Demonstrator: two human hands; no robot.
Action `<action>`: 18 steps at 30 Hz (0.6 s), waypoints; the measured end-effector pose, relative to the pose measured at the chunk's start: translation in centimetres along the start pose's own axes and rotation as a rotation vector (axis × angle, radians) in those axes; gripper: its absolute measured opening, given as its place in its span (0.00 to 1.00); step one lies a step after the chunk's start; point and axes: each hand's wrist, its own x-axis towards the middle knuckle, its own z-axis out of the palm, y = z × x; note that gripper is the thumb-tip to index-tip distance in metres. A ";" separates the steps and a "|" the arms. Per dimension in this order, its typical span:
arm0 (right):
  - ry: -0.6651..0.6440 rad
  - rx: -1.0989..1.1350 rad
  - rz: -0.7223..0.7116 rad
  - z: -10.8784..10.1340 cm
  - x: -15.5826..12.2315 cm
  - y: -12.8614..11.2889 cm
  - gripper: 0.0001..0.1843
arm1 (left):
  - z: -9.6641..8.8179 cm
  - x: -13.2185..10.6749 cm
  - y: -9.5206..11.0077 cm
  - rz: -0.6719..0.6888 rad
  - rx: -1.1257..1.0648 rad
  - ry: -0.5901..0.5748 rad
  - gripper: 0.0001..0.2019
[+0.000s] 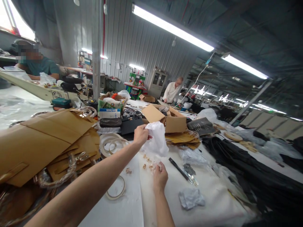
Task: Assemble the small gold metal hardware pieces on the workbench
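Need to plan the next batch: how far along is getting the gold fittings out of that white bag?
Done: several gold fittings lie loose on the white table. In hand: the left hand holds the white bag lifted above them, the right hand rests at the fittings. Left: whether the bag is empty cannot be seen; the pieces lie scattered.

The thin white plastic bag in my left hand looks soft, crinkled and faintly glossy. The small gold metal fittings below it shine. The white table cover is matt and smooth; the flat tan leather-look panels have a dull sheen.
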 end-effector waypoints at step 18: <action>-0.130 0.280 -0.069 -0.8 -1.2 -1.5 0.24 | -3.4 -6.5 -6.0 -0.233 -0.334 0.130 0.08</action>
